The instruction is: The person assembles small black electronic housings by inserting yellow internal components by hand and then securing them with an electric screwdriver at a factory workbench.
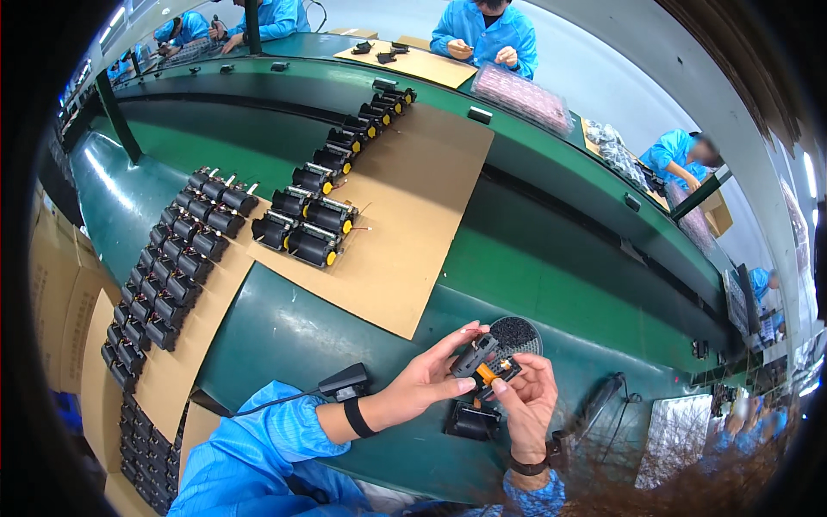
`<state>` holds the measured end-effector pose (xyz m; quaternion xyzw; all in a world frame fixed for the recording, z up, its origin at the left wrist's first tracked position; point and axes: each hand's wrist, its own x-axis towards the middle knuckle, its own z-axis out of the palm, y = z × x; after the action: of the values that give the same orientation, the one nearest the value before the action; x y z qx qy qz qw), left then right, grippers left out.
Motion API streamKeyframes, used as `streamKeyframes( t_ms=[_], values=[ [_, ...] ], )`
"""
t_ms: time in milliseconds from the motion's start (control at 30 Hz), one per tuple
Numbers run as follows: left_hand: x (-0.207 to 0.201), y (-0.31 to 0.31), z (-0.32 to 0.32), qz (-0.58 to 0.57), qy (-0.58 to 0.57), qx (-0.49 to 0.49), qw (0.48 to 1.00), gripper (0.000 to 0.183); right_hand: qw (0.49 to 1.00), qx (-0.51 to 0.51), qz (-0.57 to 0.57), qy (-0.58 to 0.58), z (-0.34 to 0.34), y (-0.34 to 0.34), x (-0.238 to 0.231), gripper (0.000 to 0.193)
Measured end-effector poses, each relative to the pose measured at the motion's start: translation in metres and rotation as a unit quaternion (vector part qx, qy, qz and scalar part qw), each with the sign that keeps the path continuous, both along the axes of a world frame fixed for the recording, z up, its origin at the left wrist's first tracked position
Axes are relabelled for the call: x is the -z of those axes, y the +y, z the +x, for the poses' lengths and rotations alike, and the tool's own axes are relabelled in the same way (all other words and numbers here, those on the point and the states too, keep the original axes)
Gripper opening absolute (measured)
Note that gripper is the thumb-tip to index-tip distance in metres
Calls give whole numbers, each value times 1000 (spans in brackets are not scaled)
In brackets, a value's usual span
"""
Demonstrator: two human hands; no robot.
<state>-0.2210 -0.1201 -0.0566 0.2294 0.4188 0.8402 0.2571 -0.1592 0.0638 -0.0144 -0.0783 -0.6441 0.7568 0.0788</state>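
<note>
My left hand (424, 376) is closed on a dark grey-black plastic housing (474, 355), holding it tilted above the bench. Close beside it, my right hand (530, 405) pinches a small black part (505, 370) with an orange flat strip (488, 376) on it. The two pieces are close together between my fingers; whether they touch or are joined I cannot tell. Just beyond my fingertips sits a round dish (535, 338) of small black pieces, too small to name. Below my hands a black unit (473, 421) rests on the green bench.
Black units with yellow round ends (312, 246) stand in rows on a cardboard sheet (413, 258). More black units (168, 276) fill another sheet at left. A black corded device (345, 382) lies by my left wrist, a black-handled tool (600, 403) to the right. Co-workers sit across the conveyor (551, 159).
</note>
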Motion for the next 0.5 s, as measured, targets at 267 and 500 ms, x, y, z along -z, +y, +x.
streamKeyframes(
  t_ms=[267,500],
  values=[
    [-12,2,6,-36,16,12,999,84,1000,-5,-4,22,3,-4,-1,45],
    [-13,-2,2,-208,337,-101,912,80,999,-21,24,34,5,1,11,43]
  ],
)
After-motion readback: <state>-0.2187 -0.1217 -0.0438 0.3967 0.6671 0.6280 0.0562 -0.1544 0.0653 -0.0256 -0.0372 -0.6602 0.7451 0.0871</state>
